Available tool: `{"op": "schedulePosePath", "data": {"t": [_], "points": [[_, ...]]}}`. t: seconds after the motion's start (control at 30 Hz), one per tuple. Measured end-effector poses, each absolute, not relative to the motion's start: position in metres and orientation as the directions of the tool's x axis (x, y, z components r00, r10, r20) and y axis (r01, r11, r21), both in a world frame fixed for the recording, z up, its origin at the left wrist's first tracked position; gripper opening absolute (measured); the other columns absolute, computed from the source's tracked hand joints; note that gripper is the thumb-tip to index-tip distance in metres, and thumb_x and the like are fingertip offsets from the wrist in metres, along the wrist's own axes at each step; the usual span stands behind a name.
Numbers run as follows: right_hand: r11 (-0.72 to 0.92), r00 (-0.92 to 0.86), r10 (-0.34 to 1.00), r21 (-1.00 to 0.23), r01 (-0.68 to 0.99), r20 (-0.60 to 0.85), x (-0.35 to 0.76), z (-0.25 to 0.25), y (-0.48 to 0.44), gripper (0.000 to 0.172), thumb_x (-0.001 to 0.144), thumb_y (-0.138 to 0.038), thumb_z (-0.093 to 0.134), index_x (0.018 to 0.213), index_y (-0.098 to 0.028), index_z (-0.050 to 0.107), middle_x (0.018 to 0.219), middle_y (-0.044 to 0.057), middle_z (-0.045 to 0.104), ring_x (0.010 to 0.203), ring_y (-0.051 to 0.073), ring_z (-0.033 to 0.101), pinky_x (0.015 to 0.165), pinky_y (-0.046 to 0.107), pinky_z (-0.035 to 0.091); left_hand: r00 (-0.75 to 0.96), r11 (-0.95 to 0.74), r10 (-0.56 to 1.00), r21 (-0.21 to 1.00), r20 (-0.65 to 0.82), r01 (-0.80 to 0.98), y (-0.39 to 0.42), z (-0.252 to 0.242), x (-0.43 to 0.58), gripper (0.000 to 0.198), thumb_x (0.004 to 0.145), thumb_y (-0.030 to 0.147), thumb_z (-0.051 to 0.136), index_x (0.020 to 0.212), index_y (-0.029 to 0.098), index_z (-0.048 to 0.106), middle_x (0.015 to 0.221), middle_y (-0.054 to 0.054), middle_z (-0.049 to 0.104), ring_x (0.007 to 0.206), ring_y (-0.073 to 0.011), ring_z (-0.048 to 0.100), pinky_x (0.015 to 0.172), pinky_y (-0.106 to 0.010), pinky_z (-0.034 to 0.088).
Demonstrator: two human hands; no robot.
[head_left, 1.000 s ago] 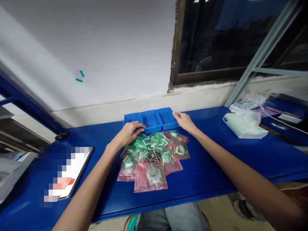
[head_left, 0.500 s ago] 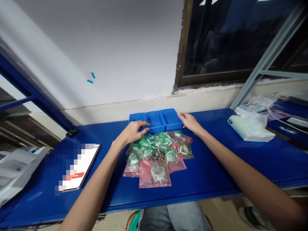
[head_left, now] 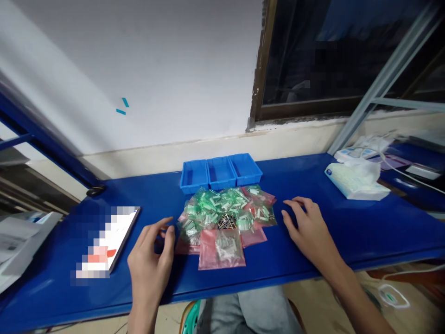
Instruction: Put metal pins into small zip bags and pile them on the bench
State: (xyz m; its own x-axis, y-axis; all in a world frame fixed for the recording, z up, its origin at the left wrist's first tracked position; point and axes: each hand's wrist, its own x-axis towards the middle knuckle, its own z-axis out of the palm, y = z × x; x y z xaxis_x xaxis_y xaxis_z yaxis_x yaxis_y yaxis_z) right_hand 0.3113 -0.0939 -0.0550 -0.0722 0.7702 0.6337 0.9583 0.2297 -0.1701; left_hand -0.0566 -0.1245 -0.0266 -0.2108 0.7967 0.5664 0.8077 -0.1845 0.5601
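A pile of small plastic bags (head_left: 222, 204), some greenish and some pink, lies on the blue table, with small pale pieces inside. Among them show dark, thin metal parts (head_left: 226, 221), too small to name. At the front of the pile a pink bag (head_left: 208, 253) lies flat. My left hand (head_left: 153, 250) hovers just left of the bags, fingers curved and apart, holding nothing. To the right of the pile is my right hand (head_left: 304, 222), also empty with its fingers spread. Behind the bags stand three blue bins (head_left: 221, 172) side by side, touched by neither hand.
A tablet-like device (head_left: 114, 241), partly pixelated, lies at the left. Papers (head_left: 21, 246) sit at the far left edge. A tissue pack (head_left: 356, 181) is at the right. Metal frame posts (head_left: 378, 79) rise at the sides, and a wall (head_left: 167, 79) stands behind the table.
Both hands have left the blue bins and come back toward me, the left to the pile's left side and the right to its right. The bins now stand untouched.
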Motion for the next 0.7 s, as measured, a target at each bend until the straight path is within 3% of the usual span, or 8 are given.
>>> {"op": "schedulePosePath", "data": {"t": [0.27, 0.7], "points": [[0.301, -0.168, 0.789, -0.134, 0.944, 0.591, 0.304, -0.048, -0.094, 0.025, 0.099, -0.028, 0.048, 0.115, -0.015, 0.060, 0.116, 0.017, 0.054, 0.107, 0.032, 0.056, 0.087, 0.045, 0.051, -0.156, -0.213, 0.839, 0.579, 0.521, 0.787, -0.118, -0.025, -0.061, 0.027, 0.096, 0.039, 0.052, 0.105, 0.020, 0.070, 0.084, -0.002, 0.065, 0.071, -0.0167, 0.059, 0.066, -0.026, 0.048], [0.289, -0.032, 0.757, -0.290, 0.912, 0.653, 0.304, -0.043, -0.090, 0.017, 0.098, -0.023, 0.048, 0.106, -0.018, 0.062, 0.106, 0.013, 0.061, 0.103, 0.028, 0.062, 0.089, 0.042, 0.052, -0.277, -0.126, 0.868, 0.721, 0.413, 0.681, -0.122, -0.026, -0.065, 0.030, 0.094, 0.044, 0.054, 0.105, 0.019, 0.069, 0.096, -0.005, 0.070, 0.082, -0.0199, 0.066, 0.070, -0.027, 0.050]]}}
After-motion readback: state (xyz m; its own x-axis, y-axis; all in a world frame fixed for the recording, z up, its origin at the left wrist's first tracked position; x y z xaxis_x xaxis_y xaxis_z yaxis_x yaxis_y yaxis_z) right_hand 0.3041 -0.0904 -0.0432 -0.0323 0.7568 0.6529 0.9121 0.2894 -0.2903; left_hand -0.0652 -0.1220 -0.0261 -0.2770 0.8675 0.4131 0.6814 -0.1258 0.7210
